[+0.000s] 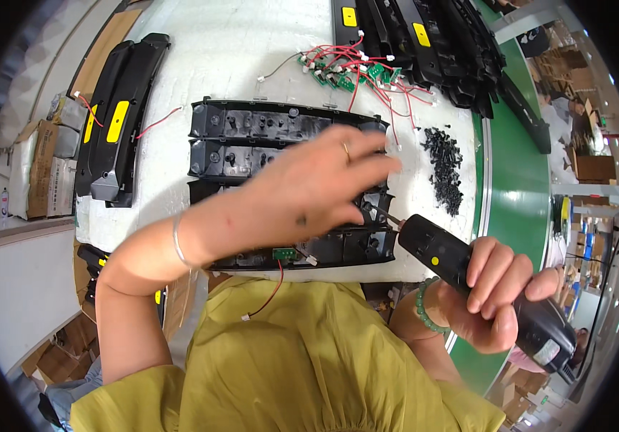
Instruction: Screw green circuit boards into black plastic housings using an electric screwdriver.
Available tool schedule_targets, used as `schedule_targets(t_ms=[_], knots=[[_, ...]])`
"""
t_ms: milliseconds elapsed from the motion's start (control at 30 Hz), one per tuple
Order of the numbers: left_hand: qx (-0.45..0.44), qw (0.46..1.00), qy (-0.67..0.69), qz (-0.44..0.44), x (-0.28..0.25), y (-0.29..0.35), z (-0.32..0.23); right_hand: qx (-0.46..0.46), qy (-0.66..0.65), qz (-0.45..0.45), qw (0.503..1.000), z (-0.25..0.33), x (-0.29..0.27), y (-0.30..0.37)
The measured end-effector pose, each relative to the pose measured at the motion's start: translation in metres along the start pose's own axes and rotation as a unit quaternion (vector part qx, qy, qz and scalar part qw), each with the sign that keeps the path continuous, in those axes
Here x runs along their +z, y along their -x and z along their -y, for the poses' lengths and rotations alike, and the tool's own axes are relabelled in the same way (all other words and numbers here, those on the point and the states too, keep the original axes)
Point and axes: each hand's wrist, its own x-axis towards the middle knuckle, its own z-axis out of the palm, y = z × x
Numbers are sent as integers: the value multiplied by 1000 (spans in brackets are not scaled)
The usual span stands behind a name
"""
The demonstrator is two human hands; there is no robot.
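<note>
My right hand [496, 295] is wrapped round a black electric screwdriver [432, 245], its bit angled left toward the right ends of the black plastic housings [248, 122]. Several of these long housings lie side by side in front of me, hollow side up. Above them stretches my left hand [309, 176], slightly blurred, fingers spread apart with nothing visible in them; it hides part of the middle housings. In the nearest housing sits a small green circuit board [284, 253], and a red wire [278, 288] with a white connector hangs over the edge toward me.
A pile of black screws [445, 169] lies right of the housings. Behind them are tangled red wires with green boards [338, 72]. More black housings with yellow labels stand at the far right [461, 57] and at left [126, 115]. A green surface [514, 187] borders the white tabletop.
</note>
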Motion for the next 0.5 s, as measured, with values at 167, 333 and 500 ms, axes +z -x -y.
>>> schedule_targets(t_ms=[167,333,500], knots=[[-51,980,-192,31,-39,-32,95,-14,2,-26,1000,-3,-14,1],[-34,982,-185,33,-30,-57,136,-22,27,-44,998,-2,-21,3],[46,981,-177,57,2,-72,136,-9,30,-50,998,-1,-24,3]])
